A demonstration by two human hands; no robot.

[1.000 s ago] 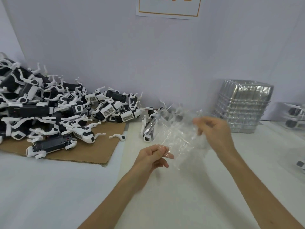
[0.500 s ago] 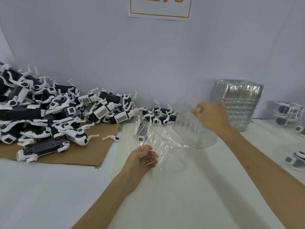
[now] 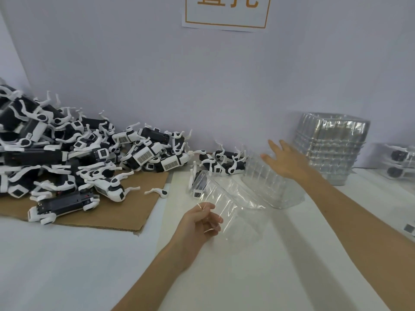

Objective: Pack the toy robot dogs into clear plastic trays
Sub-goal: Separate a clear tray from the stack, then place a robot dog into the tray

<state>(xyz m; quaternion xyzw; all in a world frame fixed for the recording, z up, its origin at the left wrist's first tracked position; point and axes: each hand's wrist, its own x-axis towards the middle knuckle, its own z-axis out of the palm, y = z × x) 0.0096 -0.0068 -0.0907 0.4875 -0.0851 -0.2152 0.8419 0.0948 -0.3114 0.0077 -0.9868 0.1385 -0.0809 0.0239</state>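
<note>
A big heap of black-and-white toy robot dogs [image 3: 67, 153] lies at the left on brown cardboard [image 3: 125, 207], against the wall. My left hand [image 3: 199, 223] pinches the near edge of a clear plastic tray [image 3: 226, 203], holding it tilted above the white table. A second clear tray [image 3: 274, 189] sits on the table just right of it. My right hand [image 3: 285, 160] hovers over that second tray with fingers spread and holds nothing. Two toy dogs [image 3: 222, 162] lie behind the trays.
A tall stack of clear trays [image 3: 330, 147] stands at the back right by the wall. Packed dogs in trays [image 3: 402, 162] lie at the far right edge. A loose white leg piece [image 3: 157, 191] rests on the cardboard's right edge.
My hands pulled two nested trays apart. The right hand set its tray down on the table and let go, fingers now spread. The left hand still holds the other tray.
</note>
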